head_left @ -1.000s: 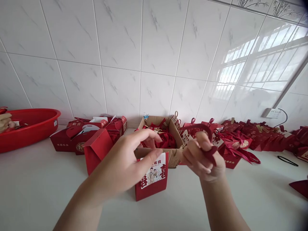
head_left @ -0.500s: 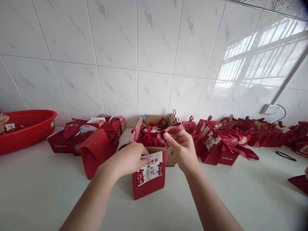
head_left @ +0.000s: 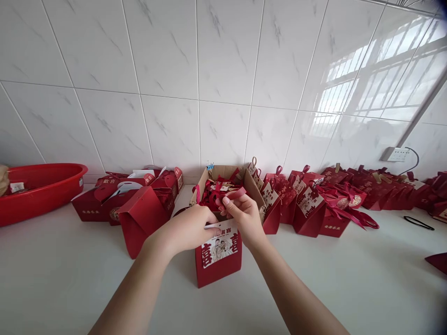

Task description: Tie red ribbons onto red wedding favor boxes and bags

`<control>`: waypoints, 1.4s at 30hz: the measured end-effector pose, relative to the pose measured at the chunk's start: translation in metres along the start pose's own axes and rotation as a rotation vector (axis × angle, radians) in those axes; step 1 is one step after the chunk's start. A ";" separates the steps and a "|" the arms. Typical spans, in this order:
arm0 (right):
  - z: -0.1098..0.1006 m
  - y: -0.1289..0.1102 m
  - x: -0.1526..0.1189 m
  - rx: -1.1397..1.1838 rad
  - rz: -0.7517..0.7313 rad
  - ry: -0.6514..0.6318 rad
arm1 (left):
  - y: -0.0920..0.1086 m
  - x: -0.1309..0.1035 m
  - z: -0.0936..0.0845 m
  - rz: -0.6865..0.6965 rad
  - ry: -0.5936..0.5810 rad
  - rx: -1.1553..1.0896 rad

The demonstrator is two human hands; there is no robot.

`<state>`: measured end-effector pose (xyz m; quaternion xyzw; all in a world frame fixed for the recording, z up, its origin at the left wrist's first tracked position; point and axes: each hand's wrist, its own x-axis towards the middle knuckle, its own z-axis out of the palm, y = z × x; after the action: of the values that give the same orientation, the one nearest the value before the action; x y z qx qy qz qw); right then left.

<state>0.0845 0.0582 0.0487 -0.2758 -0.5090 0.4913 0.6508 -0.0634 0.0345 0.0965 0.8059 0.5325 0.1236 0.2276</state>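
Observation:
A red gift box [head_left: 220, 274] stands upright on the counter in front of me, with a white printed card [head_left: 219, 251] against its face. My left hand [head_left: 192, 230] is closed on the top of the card and box, thumb on the card's front. Just above the box's top, my right hand [head_left: 242, 218] pinches a dark red ribbon [head_left: 237, 194] between thumb and fingers. Behind both hands sits an open cardboard box [head_left: 256, 186] filled with red ribbons and tags [head_left: 220, 186]. The ribbon's lower end is hidden by my fingers.
Several red gift boxes [head_left: 94, 200] cluster on the left, one plain red box [head_left: 143, 218] nearest. A red basin [head_left: 42, 200] stands at far left. More ribboned boxes [head_left: 307, 214] line the right, near a black loop [head_left: 419, 223]. A tiled wall [head_left: 167, 130] rises behind.
My right hand has moved down and left with the ribbon, close to the box's top and my left hand. My left hand keeps its hold on the card and box.

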 end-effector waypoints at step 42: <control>-0.001 0.014 0.002 -0.075 -0.041 0.055 | -0.015 0.009 -0.003 0.035 -0.094 0.109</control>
<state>0.0806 0.0656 0.0375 -0.3028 -0.5146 0.4507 0.6636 -0.0734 0.0480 0.0908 0.8311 0.5131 0.0605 0.2057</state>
